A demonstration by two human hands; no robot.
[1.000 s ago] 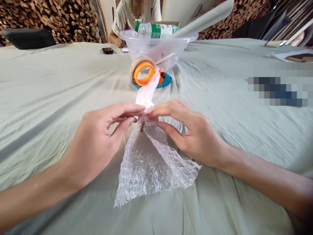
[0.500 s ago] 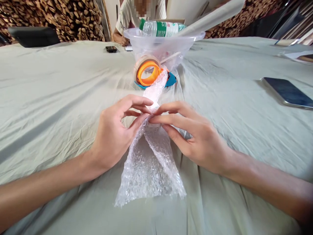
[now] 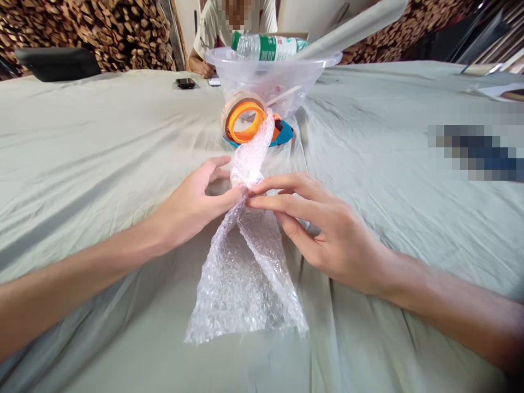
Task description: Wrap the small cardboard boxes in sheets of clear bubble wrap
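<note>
Pale green cloth (image 3: pixel 102 136) is covering the table in wrinkles, and a backdrop patterned like stacked wood (image 3: pixel 85 33) is rising beyond it. Bubble wrap (image 3: pixel 241 289) is lying between the two hands, narrowing to a gathered waist and flaring toward the near side. Over the last half second the left hand (image 3: pixel 196 199) is drawing its fingers away and spreading them wide, while its thumb is staying at the waist. The right hand (image 3: pixel 323 229) is keeping its place, two fingertips touching there in a narrow pose; one cannot tell whether it is pinching or merely pressing. This is probably leaving more of the steadying to the right hand.

Fingers and glare are hiding whatever the waist may be enclosing. Behind, the wrap's far end is partly covering a tape roll (image 3: pixel 232 123) and a blue piece (image 3: pixel 287 135); whether these are joining is unclear. Beyond, a tub (image 3: pixel 229 71) is holding a bottle (image 3: pixel 268 48), and a dark object (image 3: pixel 483 150) at right is showing only as coarse blocks
</note>
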